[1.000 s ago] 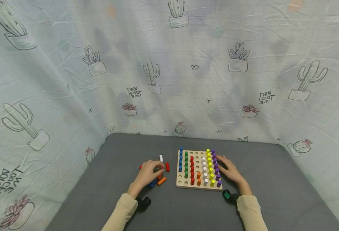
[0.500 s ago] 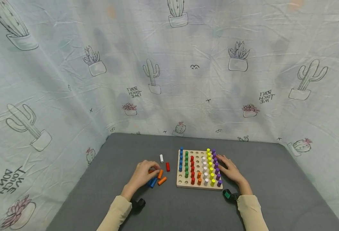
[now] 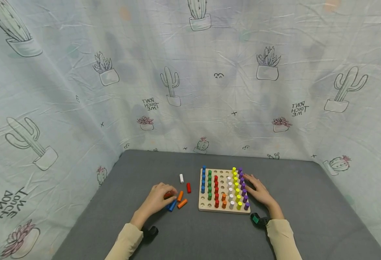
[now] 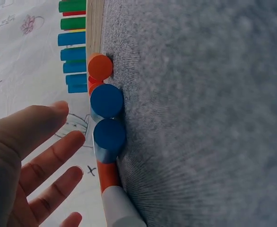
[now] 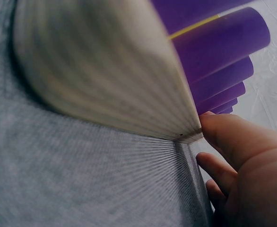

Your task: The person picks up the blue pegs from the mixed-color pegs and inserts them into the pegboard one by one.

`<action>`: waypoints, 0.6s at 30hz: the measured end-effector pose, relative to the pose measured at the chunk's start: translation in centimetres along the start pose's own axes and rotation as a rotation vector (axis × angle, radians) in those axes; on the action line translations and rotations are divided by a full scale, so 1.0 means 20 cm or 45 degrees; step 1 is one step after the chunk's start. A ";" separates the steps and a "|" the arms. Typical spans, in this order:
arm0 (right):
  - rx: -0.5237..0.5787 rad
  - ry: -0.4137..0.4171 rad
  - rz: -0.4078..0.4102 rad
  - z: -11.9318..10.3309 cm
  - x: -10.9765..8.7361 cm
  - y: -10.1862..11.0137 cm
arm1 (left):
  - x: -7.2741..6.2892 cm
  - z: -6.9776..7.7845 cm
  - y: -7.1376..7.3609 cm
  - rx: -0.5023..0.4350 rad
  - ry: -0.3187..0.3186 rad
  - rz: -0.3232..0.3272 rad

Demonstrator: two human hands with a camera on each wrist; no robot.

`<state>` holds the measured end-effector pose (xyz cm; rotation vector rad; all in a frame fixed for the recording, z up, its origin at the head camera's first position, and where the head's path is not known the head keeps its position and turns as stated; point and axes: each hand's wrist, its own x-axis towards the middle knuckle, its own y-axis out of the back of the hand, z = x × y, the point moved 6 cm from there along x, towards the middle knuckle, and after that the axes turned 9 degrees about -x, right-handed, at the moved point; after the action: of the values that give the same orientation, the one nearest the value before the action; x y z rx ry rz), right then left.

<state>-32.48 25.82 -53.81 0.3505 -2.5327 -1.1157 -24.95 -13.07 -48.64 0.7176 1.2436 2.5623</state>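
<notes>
My left hand (image 3: pixel 158 196) hovers by the loose pegs left of the board. Its thumb and fingers are apart with nothing between them in the left wrist view. Closest to it lie two blue pegs (image 4: pixel 109 135), an orange peg (image 3: pixel 180 196) and a red peg (image 3: pixel 167 195) partly covered by the fingers. The wooden pegboard (image 3: pixel 206 208) carries upright rows of blue, green, red, orange, white, yellow and purple pegs (image 5: pixel 223 47). Along the board's right edge rests my right hand (image 3: pixel 258 191), its thumb against the wood in the right wrist view.
A second orange peg (image 3: pixel 182 203), another red peg (image 3: pixel 188 187) and a white peg (image 3: pixel 181 178) lie between the left hand and the board. Grey cloth covers the table (image 3: pixel 294 195). A cactus-print curtain (image 3: pixel 223 90) stands behind.
My left hand has drawn back to the left, uncovering an orange peg and part of the blue ones. The right hand and the board stay where they were.
</notes>
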 end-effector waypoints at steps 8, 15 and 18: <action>0.005 -0.005 0.002 0.00 0.00 0.00 | -0.03 0.02 0.00 0.041 -0.069 -0.045; -0.009 -0.001 0.001 0.00 0.01 0.00 | -0.04 0.01 -0.01 0.051 -0.058 -0.129; -0.003 -0.009 -0.005 0.00 0.00 0.00 | -0.04 0.01 -0.02 0.075 -0.047 -0.176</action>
<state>-32.55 25.81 -53.76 0.3516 -2.5376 -1.1227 -24.10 -13.07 -49.10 0.6626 1.3141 2.4007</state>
